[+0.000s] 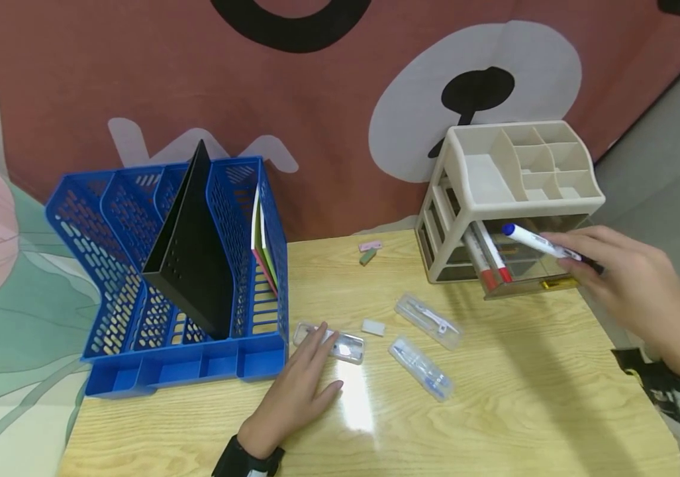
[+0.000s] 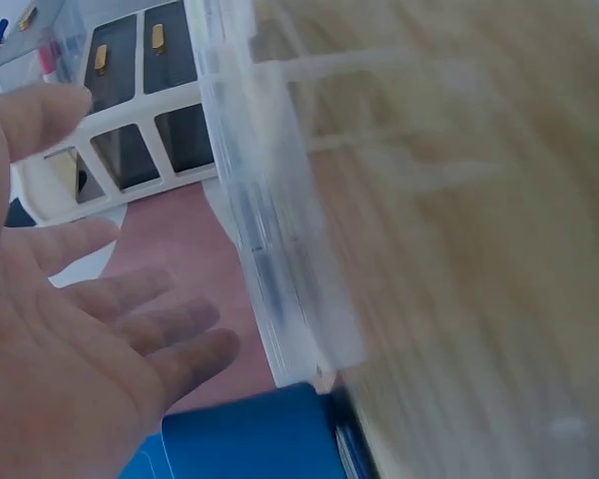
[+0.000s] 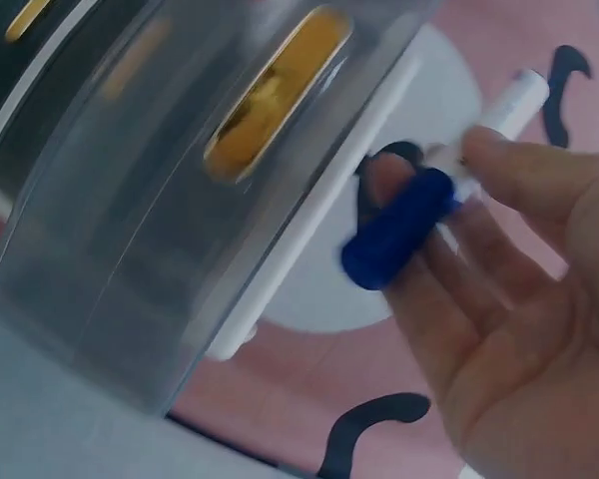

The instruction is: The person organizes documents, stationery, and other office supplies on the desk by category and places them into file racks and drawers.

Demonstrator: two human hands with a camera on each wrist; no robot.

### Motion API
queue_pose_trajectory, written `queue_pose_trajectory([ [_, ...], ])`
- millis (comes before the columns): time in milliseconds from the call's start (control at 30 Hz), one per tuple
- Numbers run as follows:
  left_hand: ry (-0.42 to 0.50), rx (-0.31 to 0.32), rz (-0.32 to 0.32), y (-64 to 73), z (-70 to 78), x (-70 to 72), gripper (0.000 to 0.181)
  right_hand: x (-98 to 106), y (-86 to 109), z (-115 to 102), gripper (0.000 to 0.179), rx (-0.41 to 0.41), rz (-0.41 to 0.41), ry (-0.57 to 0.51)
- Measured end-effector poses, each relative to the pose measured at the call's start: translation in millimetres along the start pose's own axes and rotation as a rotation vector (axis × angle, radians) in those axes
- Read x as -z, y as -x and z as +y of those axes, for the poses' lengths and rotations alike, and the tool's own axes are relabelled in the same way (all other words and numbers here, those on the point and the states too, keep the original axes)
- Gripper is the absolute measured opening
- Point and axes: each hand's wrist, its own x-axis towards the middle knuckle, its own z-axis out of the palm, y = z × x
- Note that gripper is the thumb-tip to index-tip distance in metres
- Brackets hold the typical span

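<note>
My right hand [image 1: 631,278] pinches a white marker [image 1: 533,240] with a blue end over a pulled-out clear drawer [image 1: 530,285]. The right wrist view shows the marker's blue cap [image 3: 394,235] beside the thumb and fingers. Inside the drawer lie two white markers with red ends, one being a red marker [image 1: 492,252]. My left hand [image 1: 292,397] is stretched over the table, its fingertips overlapping a clear case [image 1: 348,349]; whether they touch it I cannot tell. In the left wrist view that hand [image 2: 70,349] has its fingers spread, holding nothing.
A cream drawer organizer [image 1: 465,199] with top compartments stands at the back right. To the left is a blue file rack [image 1: 161,371] holding a black folder [image 1: 196,271] and thin booklets. Two clear cases [image 1: 429,321], a white eraser [image 1: 373,327] and small pink and green pieces lie between.
</note>
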Motion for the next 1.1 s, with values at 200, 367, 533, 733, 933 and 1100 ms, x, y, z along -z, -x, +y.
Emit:
queue_pose_trajectory([
  [200, -0.034, -0.036, -0.037, 1.2, 0.6, 4.5, 0.08, -5, 0.3, 23, 0.046, -0.058, -0.165, 0.068],
  [367, -0.099, -0.089, -0.043, 0.5, 1.7, 6.6, 0.083, -9, -5.7, 32, 0.038, -0.167, -0.298, 0.081],
  [533, -0.149, -0.109, -0.052, 2.3, 3.8, 9.4, 0.084, -18, -14.7, 39, 0.034, -0.239, -0.423, 0.064],
  [733, -0.212, -0.139, -0.059, 6.0, 1.7, 11.4, 0.083, -30, -25.2, 48, 0.031, -0.24, -0.501, 0.019],
  [933, -0.223, -0.16, -0.089, 8.0, 1.3, 10.6, 0.081, -40, -29.5, 55, 0.033, -0.229, -0.545, -0.038],
  [1100, -0.224, -0.15, -0.107, 7.7, 2.3, 9.7, 0.081, -47, -32.1, 56, 0.031, -0.199, -0.524, -0.089],
])
